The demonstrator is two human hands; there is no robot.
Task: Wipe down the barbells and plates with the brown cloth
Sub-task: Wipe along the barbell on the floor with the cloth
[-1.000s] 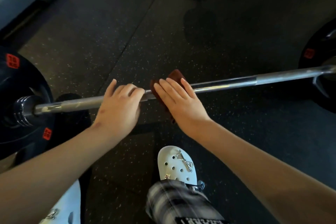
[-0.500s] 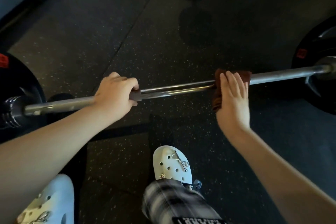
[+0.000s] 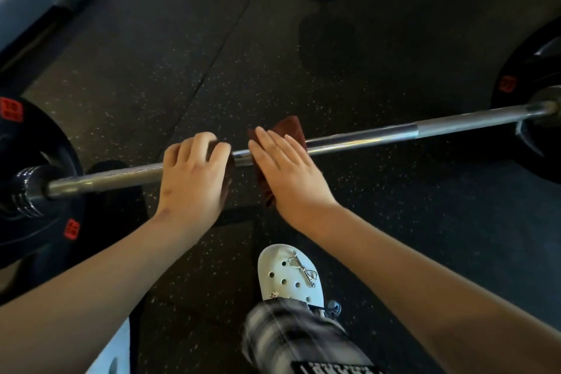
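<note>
head view: mid-shaft wipe on the barbell, plates not yet reached

the person is working on the shaft of the barbell [image 3: 379, 136], which lies across the speckled rubber floor [image 3: 394, 24] with a black plate at each end. the brown cloth [image 3: 290, 127] is draped over the middle of the shaft, and the right hand [image 3: 285, 167] lies flat on it, fingers straight and close together, pressing it down onto the steel. just beside it the left hand [image 3: 194, 173] has its fingers curled over the shaft, steadying it. a brown edge shows under its thumb side; whether that is the same cloth cannot be told.

judging from this, the step in hand is wiping the shaft. the next move calls for sliding the cloth along the bare length toward the right plate [image 3: 540, 70] with the pressure kept on, while the other hand stops the barbell rolling. both plates look untouched by the cloth, so much of the task remains.

writing: the left plate [image 3: 30, 136] carries a red label reading "10", with a smaller line beneath it too blurred to read. a second red label lower on that plate and one on the right plate are illegible. a patch on the plaid trouser leg [image 3: 297, 334] has white lettering cut off by the frame edge. the white clog [image 3: 288, 273] shows no readable mark.
</note>
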